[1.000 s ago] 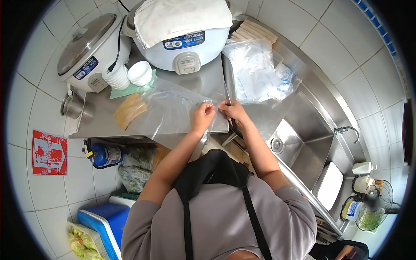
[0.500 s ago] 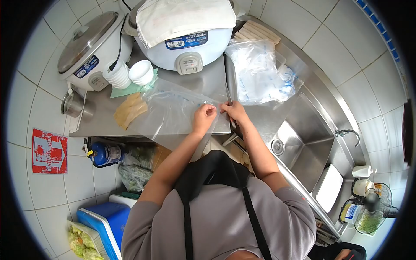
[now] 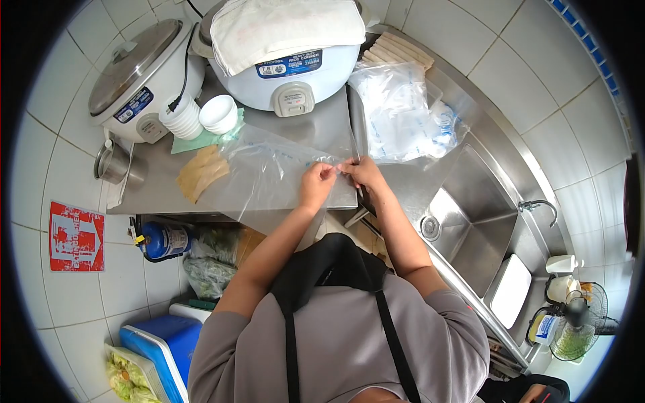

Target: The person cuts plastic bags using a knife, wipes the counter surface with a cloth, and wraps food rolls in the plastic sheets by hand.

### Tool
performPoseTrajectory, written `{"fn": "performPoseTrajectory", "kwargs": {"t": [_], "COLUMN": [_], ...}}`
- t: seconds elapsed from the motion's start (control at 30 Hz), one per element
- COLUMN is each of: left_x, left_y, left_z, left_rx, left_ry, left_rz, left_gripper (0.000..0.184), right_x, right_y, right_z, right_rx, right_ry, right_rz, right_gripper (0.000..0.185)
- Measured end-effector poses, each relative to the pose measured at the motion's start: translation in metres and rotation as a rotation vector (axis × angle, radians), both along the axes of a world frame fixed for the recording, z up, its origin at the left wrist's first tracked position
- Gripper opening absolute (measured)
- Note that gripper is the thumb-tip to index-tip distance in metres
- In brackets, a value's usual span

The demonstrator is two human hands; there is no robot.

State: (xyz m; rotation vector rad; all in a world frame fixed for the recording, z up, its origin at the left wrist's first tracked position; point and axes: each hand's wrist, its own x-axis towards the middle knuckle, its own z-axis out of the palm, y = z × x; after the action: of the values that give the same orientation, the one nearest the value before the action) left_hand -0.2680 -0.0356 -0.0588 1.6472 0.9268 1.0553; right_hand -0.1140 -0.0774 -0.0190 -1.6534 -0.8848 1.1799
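Note:
A large clear plastic bag (image 3: 265, 171) lies spread over the steel counter, its narrow end drawn to the right. My left hand (image 3: 317, 186) is closed in a pinch on that end. Facing it, my right hand (image 3: 363, 173) pinches the bag's edge, and the fingertips of both hands almost meet. Left of the bag, brown sheets (image 3: 202, 172) lie on the counter, partly under the clear film. Behind them stand stacked white bowls (image 3: 218, 114) on a green sheet (image 3: 195, 142).
Two rice cookers (image 3: 295, 67) stand at the back, one with a white cloth (image 3: 285, 30) on top. To the right are a heap of plastic bags (image 3: 393, 111) and a steel sink (image 3: 480, 215). A fire extinguisher (image 3: 161, 240) sits below the counter's left side.
My hands have come closer together, my right fingertips shifting left toward my left ones at the bag's end. The rest of the counter looks the same.

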Motion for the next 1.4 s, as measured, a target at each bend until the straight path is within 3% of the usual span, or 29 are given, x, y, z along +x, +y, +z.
{"fn": "performPoseTrajectory", "kwargs": {"t": [0.07,0.17,0.37,0.47,0.67,0.77,0.97,1.13,1.2,1.3,1.4], "left_x": [0.001,-0.001,-0.001,-0.002,-0.003,-0.004,-0.003,-0.015,-0.018,-0.008,0.001], "left_y": [0.002,0.002,0.002,0.001,0.000,-0.002,-0.004,-0.013,-0.022,-0.037,-0.042], "left_z": [-0.005,0.000,-0.002,0.003,0.004,0.008,0.013,0.022,0.032,0.049,0.024], "left_rx": [-0.029,-0.005,-0.024,-0.007,-0.012,0.060,0.145,0.186,0.179,0.526,0.585], "left_ry": [-0.059,-0.078,-0.055,-0.044,0.010,0.053,0.073,0.204,0.303,0.496,0.820], "left_rz": [0.037,0.045,0.032,0.048,-0.029,-0.047,-0.078,-0.209,-0.253,-0.016,0.012], "left_gripper": [0.010,0.007,0.007,0.008,0.012,0.013,0.011,0.011,0.015,0.037,0.063], "right_x": [0.006,0.007,-0.005,-0.014,-0.036,-0.027,0.001,-0.013,-0.022,-0.038,-0.044], "right_y": [-0.003,-0.014,-0.060,-0.080,-0.046,-0.023,-0.014,-0.058,-0.075,-0.097,-0.096], "right_z": [0.002,-0.001,0.035,0.056,0.051,0.026,0.006,0.023,0.025,0.021,0.010], "right_rx": [-0.078,0.077,0.203,-0.009,-0.192,0.131,0.253,0.060,0.007,-0.051,0.047], "right_ry": [-0.124,-0.454,-0.797,-0.914,-0.932,-0.933,-1.035,-1.057,-1.047,-0.994,-0.956], "right_rz": [0.005,0.053,0.046,0.126,0.099,0.187,0.258,0.234,0.188,0.134,0.063], "right_gripper": [0.029,0.040,0.037,0.029,0.035,0.042,0.038,0.034,0.035,0.039,0.039]}}
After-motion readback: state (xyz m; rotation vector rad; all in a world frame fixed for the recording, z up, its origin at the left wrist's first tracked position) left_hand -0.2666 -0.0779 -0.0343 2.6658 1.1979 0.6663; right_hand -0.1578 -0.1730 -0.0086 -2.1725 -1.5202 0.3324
